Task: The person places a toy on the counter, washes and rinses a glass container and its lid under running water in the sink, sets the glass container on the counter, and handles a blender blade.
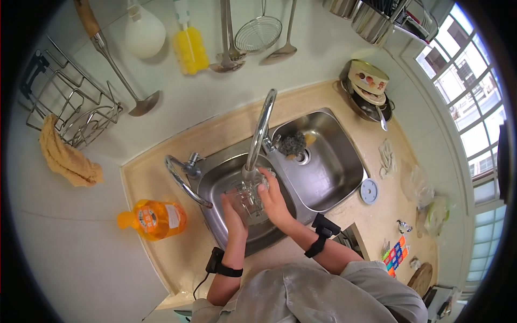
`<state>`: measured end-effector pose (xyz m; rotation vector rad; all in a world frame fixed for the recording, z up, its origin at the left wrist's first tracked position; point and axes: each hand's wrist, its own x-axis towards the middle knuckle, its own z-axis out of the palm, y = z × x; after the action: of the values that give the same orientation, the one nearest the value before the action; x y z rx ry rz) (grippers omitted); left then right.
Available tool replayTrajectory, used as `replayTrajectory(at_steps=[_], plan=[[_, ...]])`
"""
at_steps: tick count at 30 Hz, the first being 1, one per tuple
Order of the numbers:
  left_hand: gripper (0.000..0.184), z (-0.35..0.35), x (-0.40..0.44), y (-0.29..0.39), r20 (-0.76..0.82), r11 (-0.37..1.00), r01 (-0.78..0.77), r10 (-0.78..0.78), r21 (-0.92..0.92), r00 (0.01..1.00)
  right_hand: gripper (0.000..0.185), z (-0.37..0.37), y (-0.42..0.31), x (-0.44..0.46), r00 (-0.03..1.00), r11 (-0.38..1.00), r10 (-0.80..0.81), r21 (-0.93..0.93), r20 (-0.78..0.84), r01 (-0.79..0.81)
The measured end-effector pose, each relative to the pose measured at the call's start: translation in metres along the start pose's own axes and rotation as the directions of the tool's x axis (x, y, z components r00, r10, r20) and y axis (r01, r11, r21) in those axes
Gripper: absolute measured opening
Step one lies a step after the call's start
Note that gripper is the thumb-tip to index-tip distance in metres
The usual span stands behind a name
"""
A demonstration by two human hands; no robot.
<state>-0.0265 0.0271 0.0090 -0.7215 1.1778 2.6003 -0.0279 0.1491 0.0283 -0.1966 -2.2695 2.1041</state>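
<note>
A clear glass vessel (246, 198) is held between my two hands over the left sink basin (214, 188). Its exact shape is hard to make out through the glare. My left hand (234, 216) grips its left side, low down. My right hand (274, 200) wraps round its right side near the top, fingers close to the spout of the tall chrome faucet (262, 129). The faucet mouth sits right above the glass. Some of my fingers are hidden behind the vessel.
A scouring pad (292, 144) lies in the right basin (336, 177). A smaller curved tap (183, 183) stands left of the sink, near an orange soap bottle (159, 219). Pans and a tin (369, 76) fill the back right corner. Ladles and a strainer (258, 33) hang on the wall.
</note>
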Motion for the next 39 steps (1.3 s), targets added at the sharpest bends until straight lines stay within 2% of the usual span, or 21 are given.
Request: replayTrajectory(at_steps=[2,4,6,7,8,9,10,12,14,19,21,22,24,26,28,32,34,35,36,38,39], plan=[[0.057,0.009,-0.008,0.007,0.054,0.996,-0.036,0.031,0.081,0.998,0.05,0.006,-0.035,-0.015,0.969,0.867,-0.248,-0.447,-0.007,0.219],[0.063,0.003,-0.004,0.009,0.082,0.996,0.038,-0.045,0.08,0.996,0.053,0.001,-0.03,-0.013,0.972,0.86,-0.232,-0.459,0.036,0.222],[0.069,-0.001,0.0,0.013,0.118,0.991,0.111,-0.12,0.078,0.986,0.05,-0.004,-0.007,-0.001,0.995,0.989,-0.053,0.143,0.089,0.04],[0.074,-0.002,0.001,0.015,0.223,0.985,0.171,-0.175,0.037,0.959,0.05,-0.007,-0.003,0.0,0.995,0.989,-0.055,0.141,0.088,0.042],[0.08,-0.003,0.002,0.017,0.326,0.972,0.235,-0.223,0.002,0.919,0.048,-0.01,0.0,0.0,0.976,0.854,0.095,0.488,0.197,-0.182],[0.08,-0.007,0.008,0.013,0.326,0.972,0.234,-0.222,0.001,0.919,0.046,-0.011,0.0,0.001,0.918,0.559,0.187,0.731,0.35,-0.392],[0.08,-0.012,0.016,0.006,0.329,0.961,0.27,-0.272,0.051,0.905,0.046,-0.013,-0.002,0.001,0.918,0.559,0.186,0.73,0.351,-0.393],[0.079,-0.017,0.018,0.01,0.328,0.947,0.305,-0.321,0.101,0.888,0.049,-0.016,-0.005,0.0,0.926,0.639,0.221,0.671,0.306,-0.375],[0.071,-0.008,0.002,0.038,0.347,0.792,0.569,-0.609,0.221,0.713,0.048,-0.021,0.008,0.0,0.942,0.716,0.197,0.616,0.274,-0.329],[0.064,-0.025,-0.001,0.043,0.518,0.764,0.603,-0.62,0.229,0.589,0.045,-0.024,0.018,0.006,0.962,0.868,0.084,0.455,0.261,-0.199],[0.068,-0.032,0.004,0.031,0.565,0.769,0.609,-0.596,0.196,0.571,0.036,-0.027,0.023,0.015,0.992,0.998,-0.033,0.054,0.122,0.027],[0.073,-0.037,0.004,0.023,0.55,0.833,0.528,-0.521,0.164,0.652,0.036,-0.029,0.018,0.017,0.993,0.998,-0.03,0.052,0.118,0.024],[0.078,-0.04,0.001,0.013,0.532,0.89,0.437,-0.435,0.13,0.727,0.026,-0.029,0.001,0.018,0.979,0.999,-0.002,-0.047,-0.203,-0.007],[0.083,-0.035,-0.004,0.011,0.427,0.966,0.244,-0.257,0.086,0.867,0.024,-0.025,-0.034,0.01,0.978,0.999,0.027,0.039,-0.206,-0.02],[0.085,-0.035,0.003,0.007,0.398,0.981,0.146,-0.184,0.125,0.899,0.025,-0.018,-0.045,-0.001,0.956,0.926,-0.261,-0.316,-0.133,0.209],[0.087,-0.023,0.0,0.01,0.305,0.963,-0.012,-0.074,0.27,0.949,0.029,-0.004,-0.032,0.001,0.933,0.803,-0.296,-0.475,0.206,0.36],[0.086,-0.02,-0.002,0.009,0.28,0.95,-0.01,-0.082,0.311,0.957,0.032,0.013,-0.005,0.005,0.97,0.911,-0.162,-0.35,0.179,0.217],[0.086,-0.019,-0.003,0.008,0.252,0.937,-0.005,-0.089,0.35,0.964,0.039,0.024,0.025,0.003,0.973,0.982,0.167,0.064,0.158,-0.179],[0.086,-0.022,-0.001,0.003,0.257,0.935,-0.006,-0.09,0.354,0.962,0.039,0.031,0.026,-0.002,0.975,0.982,0.164,0.066,0.153,-0.176],[0.085,-0.03,0.01,-0.014,0.273,0.916,-0.086,-0.026,0.391,0.962,0.037,0.039,0.026,-0.007,0.926,0.795,0.372,0.495,0.059,-0.351],[0.085,-0.031,0.014,-0.018,0.277,0.917,-0.085,-0.028,0.39,0.961,0.029,0.039,0.03,-0.008,0.929,0.828,0.368,0.444,0.034,-0.344]])
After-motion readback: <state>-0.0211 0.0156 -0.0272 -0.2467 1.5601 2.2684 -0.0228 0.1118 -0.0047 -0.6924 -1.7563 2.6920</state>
